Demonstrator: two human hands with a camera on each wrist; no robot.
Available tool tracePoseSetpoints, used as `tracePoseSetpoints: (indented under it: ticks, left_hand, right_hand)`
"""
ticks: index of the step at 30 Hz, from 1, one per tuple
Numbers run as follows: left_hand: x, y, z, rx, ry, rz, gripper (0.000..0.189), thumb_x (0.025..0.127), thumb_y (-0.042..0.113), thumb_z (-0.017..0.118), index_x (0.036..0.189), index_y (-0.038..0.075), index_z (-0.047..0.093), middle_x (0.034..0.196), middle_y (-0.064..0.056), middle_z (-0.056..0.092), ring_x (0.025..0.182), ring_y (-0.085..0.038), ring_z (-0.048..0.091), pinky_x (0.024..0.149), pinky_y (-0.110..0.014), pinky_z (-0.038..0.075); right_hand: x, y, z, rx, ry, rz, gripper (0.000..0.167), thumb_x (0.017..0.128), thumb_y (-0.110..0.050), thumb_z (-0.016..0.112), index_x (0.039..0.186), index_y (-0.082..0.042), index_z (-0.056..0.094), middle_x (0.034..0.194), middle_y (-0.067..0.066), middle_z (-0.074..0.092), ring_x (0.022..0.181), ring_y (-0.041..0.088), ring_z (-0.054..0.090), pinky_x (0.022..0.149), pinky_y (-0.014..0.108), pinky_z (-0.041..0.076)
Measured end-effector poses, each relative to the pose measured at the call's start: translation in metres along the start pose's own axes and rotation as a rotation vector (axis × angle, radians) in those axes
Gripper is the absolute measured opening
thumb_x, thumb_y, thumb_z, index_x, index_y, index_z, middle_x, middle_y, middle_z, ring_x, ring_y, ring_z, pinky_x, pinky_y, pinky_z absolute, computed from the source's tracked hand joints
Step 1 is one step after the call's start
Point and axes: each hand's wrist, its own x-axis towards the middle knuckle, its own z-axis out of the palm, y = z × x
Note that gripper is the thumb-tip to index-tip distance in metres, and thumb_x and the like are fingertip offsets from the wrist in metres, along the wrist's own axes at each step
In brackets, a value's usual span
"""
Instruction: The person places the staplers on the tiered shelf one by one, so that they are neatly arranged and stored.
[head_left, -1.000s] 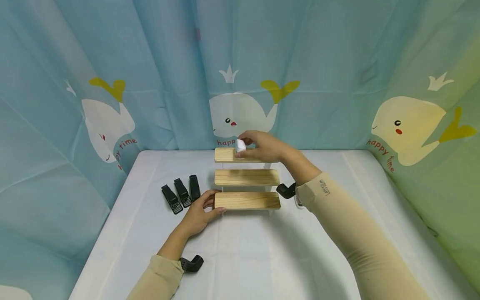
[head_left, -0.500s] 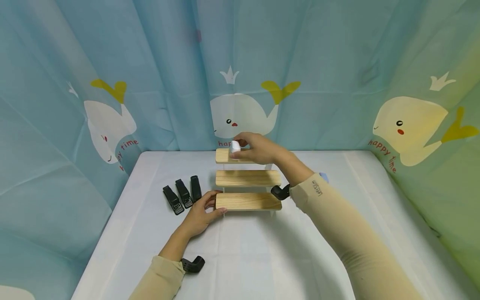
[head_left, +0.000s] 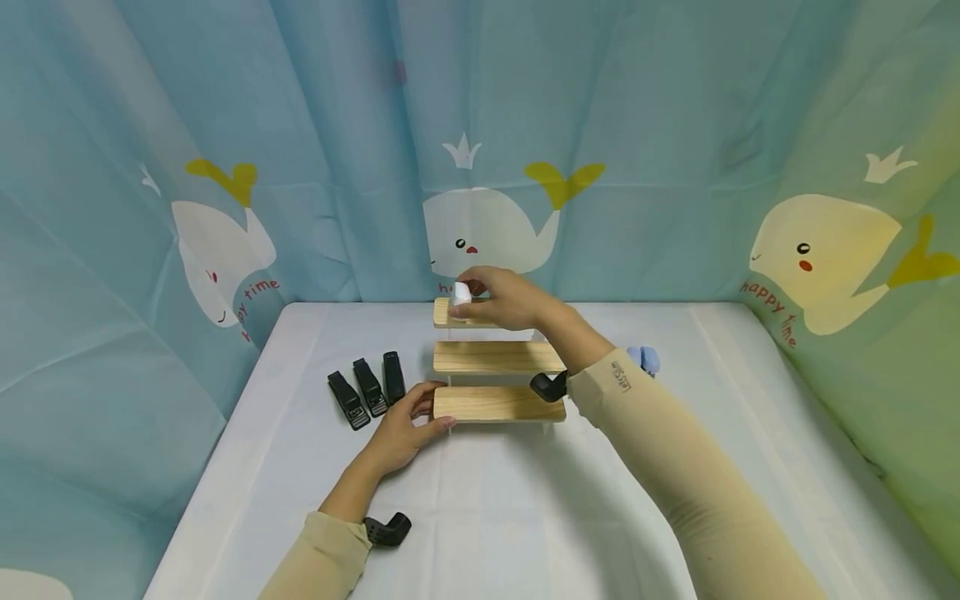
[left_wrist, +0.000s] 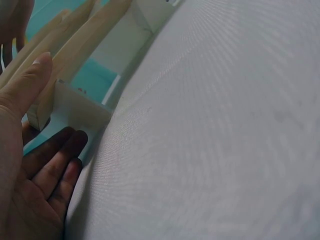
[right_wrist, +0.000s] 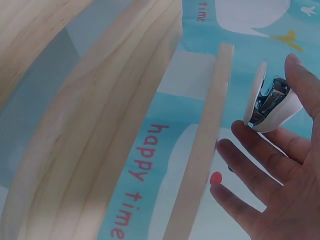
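small white plastic stapler with a metal inside (right_wrist: 275,120) sits in the right hand (head_left: 510,300), over the left end of the top shelf (head_left: 442,313) of a three-tier rack of pale wood planks on whitish supports (head_left: 498,357). a gap shows between stapler and plank edge in the right wrist view; whether any part touches the wood is hard to tell. for a clean placement, best judged: lower slowly, level the base along the plank, let it take the weight before the thumb lifts, then draw the fingers straight up so the light body does not tip or slide off the narrow ledge. steady pressure low on the rack should help against a nudge. pose: right arm reaches across and forward, wrist above the shelf, thumb and nearest fingers pinching the stapler, remaining fingers spread loosely beneath. left hand (head_left: 399,432) lies low at the bottom shelf (head_left: 498,405), thumb on its front edge, fingers round behind its left end, a light grip; lower fingers curve loosely by the support. three black oblong objects (head_left: 368,386) rest on the white-covered tabletop (head_left: 450,517), just beside that hand.
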Motion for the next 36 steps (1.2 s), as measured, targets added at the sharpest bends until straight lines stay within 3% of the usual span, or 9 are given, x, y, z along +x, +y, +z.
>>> tracePoseSetpoints:
  ticks: [14, 36]
  left_hand:
    - [0.0, 0.002, 0.001, 0.01, 0.005, -0.025, 0.063, 0.091, 0.04, 0.081, 0.147, 0.03, 0.053, 0.138, -0.002, 0.067, 0.135, -0.027, 0.06, 0.117, -0.052, 0.043]
    - [-0.001, 0.002, -0.001, 0.005, 0.005, -0.009, 0.063, 0.091, 0.036, 0.082, 0.147, 0.028, 0.054, 0.139, -0.003, 0.067, 0.134, -0.026, 0.06, 0.117, -0.052, 0.044]
  right_hand:
    - [0.01, 0.0, 0.012, 0.032, -0.015, -0.008, 0.063, 0.099, -0.043, 0.071, 0.147, -0.008, 0.052, 0.129, 0.005, 0.064, 0.125, 0.023, 0.06, 0.106, 0.044, 0.051]
    - [0.015, 0.001, 0.019, 0.07, -0.023, 0.006, 0.066, 0.098, -0.042, 0.072, 0.148, -0.004, 0.051, 0.129, 0.008, 0.064, 0.12, 0.026, 0.064, 0.102, 0.043, 0.055]
